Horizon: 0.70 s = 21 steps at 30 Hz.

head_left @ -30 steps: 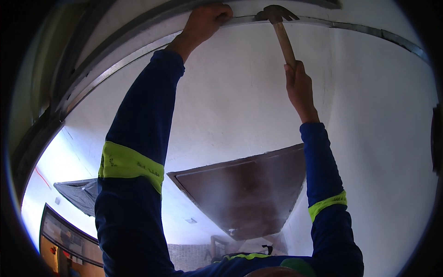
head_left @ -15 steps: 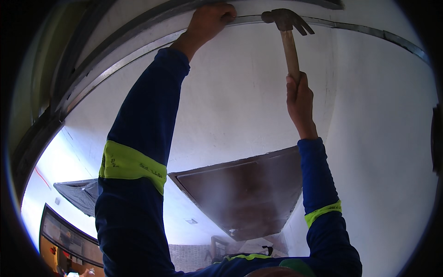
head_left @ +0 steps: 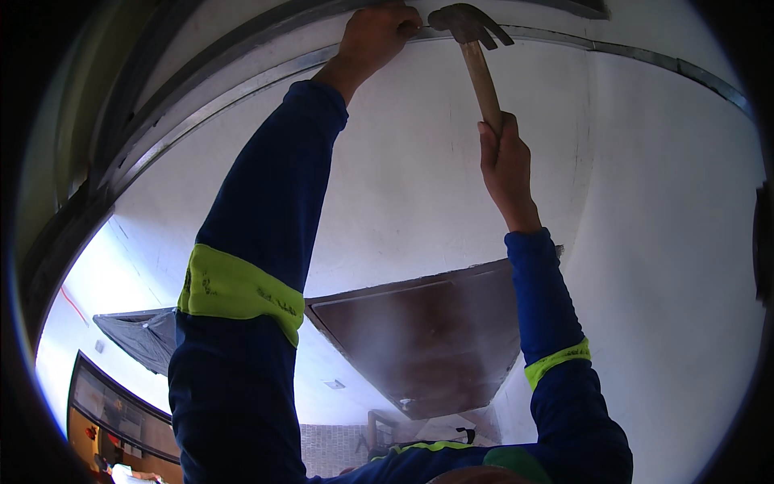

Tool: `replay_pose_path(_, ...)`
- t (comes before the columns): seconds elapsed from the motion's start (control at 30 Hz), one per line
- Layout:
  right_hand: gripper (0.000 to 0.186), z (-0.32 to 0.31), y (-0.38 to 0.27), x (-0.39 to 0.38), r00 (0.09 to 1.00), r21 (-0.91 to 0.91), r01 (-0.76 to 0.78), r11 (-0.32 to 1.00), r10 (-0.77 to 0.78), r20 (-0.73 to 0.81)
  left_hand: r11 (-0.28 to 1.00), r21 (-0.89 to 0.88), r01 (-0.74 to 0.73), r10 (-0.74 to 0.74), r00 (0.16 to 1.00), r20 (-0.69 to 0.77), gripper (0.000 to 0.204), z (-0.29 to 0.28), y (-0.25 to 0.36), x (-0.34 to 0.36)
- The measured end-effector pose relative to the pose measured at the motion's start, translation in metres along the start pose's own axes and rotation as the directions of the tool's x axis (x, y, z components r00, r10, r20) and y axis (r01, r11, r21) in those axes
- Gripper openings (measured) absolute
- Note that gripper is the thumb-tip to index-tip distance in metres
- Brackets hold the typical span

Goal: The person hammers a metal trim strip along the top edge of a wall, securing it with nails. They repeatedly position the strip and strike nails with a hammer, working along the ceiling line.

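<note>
High at the top of the head view, my left hand (head_left: 377,40) is closed against a thin metal strip (head_left: 556,35) that runs along the white wall. Whatever its curled fingers pinch is hidden or too small to name. My right hand (head_left: 508,171) grips the wooden handle of a claw hammer (head_left: 481,85), held raised with its dark head up. The striking face points left and is a short way from my left fingertips. The claw points right.
A dark frame bar (head_left: 242,50) curves above the strip on the left. Behind my arms are a brown door (head_left: 427,347), a dark grey sheet (head_left: 141,339) and a dark-framed window (head_left: 121,407). A white wall (head_left: 669,242) stands at the right.
The hammer and my right hand have moved left and slightly up, bringing the hammer head closer to my left hand. My left hand has shifted slightly right in view.
</note>
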State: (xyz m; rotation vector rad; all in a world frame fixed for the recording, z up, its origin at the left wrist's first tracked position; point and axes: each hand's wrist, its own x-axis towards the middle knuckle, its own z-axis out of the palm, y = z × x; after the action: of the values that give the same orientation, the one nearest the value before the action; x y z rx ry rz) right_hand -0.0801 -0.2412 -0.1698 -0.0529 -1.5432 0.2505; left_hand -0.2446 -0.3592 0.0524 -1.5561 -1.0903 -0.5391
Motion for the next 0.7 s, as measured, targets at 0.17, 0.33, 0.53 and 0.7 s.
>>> replay_pose_path(0.17,0.023,0.0028,0.0002,-0.0019,1.000,-0.002,-0.015,1.000,0.015,-0.006,0.999,0.023,0.022,-0.022,0.999,-0.026,0.006,0.0029,-0.0017,-0.0019)
replay_pose_path(0.33,0.023,0.0019,0.0009,-0.0049,0.999,0.012,-0.028,1.000,0.028,-0.024,0.999,-0.035,-0.011,0.010,1.000,-0.020,0.007,0.0010,-0.0044,-0.0010)
replay_pose_path(0.53,0.022,0.0035,0.0039,-0.0051,0.999,0.016,-0.032,0.999,0.033,-0.013,0.998,-0.032,0.054,-0.053,0.998,0.021,0.007,-0.0003,0.0007,-0.0008)
replay_pose_path(0.7,0.022,0.0088,0.0029,-0.0030,1.000,0.006,-0.003,1.000,0.003,-0.018,0.991,-0.011,0.133,-0.133,0.991,-0.013,0.008,0.0041,0.0048,-0.0021)
